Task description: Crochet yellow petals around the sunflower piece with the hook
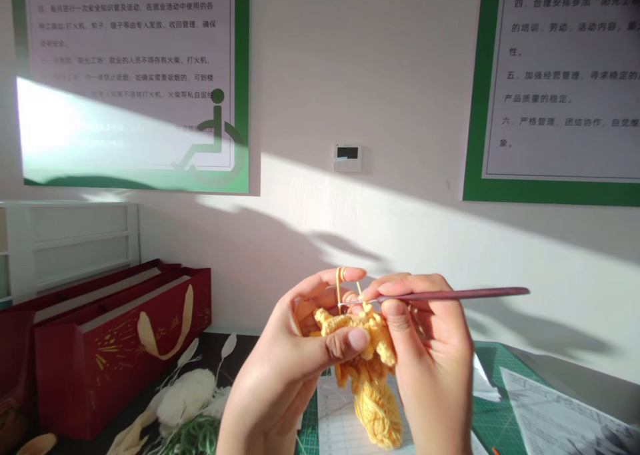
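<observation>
My left hand [305, 348] pinches a ruffled piece of yellow crochet work [377, 335] between thumb and fingers. A strand of yellow yarn [339, 285] wraps around its raised index finger. In my right hand [433, 341] is a crochet hook [470, 294] with a dark reddish handle, held between thumb and fingers and pointing left. The hook's thin metal tip meets the yarn just above the crochet work. Below both hands, a ball of yellow yarn [380, 411] rests over a printed sheet. Part of the crochet work is hidden behind my left thumb.
Dark red gift bags [125, 341] with a cream ribbon handle stand at the left. White yarn [187, 396] and green yarn [193, 435] lie before them. A green cutting mat [490, 355] carries paper sheets [560, 408]. Behind is a wall with posters [240, 75] and a small panel [347, 158].
</observation>
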### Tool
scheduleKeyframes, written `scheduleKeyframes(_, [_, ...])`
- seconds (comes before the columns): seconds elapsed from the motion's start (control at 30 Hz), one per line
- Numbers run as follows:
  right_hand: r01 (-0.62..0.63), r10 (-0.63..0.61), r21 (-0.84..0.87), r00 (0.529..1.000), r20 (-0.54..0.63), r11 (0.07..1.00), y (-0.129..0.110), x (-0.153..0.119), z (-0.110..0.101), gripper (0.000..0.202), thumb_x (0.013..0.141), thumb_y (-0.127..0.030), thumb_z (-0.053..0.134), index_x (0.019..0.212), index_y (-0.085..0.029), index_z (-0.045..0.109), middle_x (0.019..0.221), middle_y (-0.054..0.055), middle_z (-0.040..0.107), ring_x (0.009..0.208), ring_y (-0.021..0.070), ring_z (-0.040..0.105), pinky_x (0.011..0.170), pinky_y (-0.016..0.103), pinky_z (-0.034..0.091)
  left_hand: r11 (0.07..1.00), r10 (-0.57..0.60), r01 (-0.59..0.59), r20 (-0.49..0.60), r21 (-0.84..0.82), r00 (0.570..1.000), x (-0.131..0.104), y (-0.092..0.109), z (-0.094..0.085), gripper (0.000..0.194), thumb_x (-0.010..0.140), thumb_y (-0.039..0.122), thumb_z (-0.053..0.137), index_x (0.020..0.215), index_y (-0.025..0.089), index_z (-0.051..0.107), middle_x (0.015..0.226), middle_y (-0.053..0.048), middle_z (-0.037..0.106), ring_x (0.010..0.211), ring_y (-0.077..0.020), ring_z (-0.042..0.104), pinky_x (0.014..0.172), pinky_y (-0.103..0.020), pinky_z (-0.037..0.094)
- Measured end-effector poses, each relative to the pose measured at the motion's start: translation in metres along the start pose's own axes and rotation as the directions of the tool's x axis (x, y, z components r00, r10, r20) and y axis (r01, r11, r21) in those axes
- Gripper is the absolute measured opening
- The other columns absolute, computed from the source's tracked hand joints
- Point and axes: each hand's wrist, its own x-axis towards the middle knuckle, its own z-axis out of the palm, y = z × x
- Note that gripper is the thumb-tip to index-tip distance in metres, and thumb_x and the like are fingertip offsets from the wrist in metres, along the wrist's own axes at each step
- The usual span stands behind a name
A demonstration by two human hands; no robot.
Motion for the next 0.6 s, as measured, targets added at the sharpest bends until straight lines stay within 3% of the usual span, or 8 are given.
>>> scheduleKeyframes(0.13, [-0.029, 0.029, 0.045, 1.000, -0.006, 0.999, -0.001, 0.000, 0.000, 0.006, 0.098, -0.022, 0.060, 0.094, -0.026, 0.063, 0.087, -0.004, 0.069, 0.080, 0.0092, 0.070, 0.075, 0.021, 0.060, 0.999, 0.011, -0.010, -0.038, 0.033, 0.999, -0.001, 0.000, 0.001, 0.057, 0.063, 0.020, 0.094, 0.116, 0.018, 0.072, 0.096, -0.008, 0.070, 0.084, -0.0213, 0.069, 0.077, -0.031, 0.055])
scheduleKeyframes(0.4, [0.044, -0.038, -0.137, 0.998, 0.046, 0.990, -0.004, -0.002, 0.005, 0.012, 0.097, -0.017, 0.059, 0.095, -0.027, 0.065, 0.089, -0.003, 0.070, 0.083, 0.0108, 0.070, 0.074, 0.023, 0.057, 0.979, 0.155, -0.123, -0.204, 0.163, 0.967, -0.002, -0.007, 0.016, 0.048, 0.062, 0.016, 0.094, 0.103, 0.021, 0.069, 0.079, 0.001, 0.063, 0.066, -0.0107, 0.058, 0.060, -0.020, 0.048])
scheduleKeyframes(0.6, [0.076, -0.069, -0.219, 0.997, 0.038, 0.973, 0.000, -0.009, 0.009, 0.011, 0.096, -0.017, 0.061, 0.098, -0.026, 0.066, 0.089, -0.001, 0.073, 0.083, 0.0129, 0.069, 0.073, 0.025, 0.055, 0.965, 0.239, -0.198, -0.265, 0.173, 0.934, -0.002, -0.011, 0.020, 0.039, 0.068, 0.021, 0.091, 0.098, 0.021, 0.066, 0.075, 0.002, 0.062, 0.065, -0.0107, 0.056, 0.059, -0.019, 0.049])
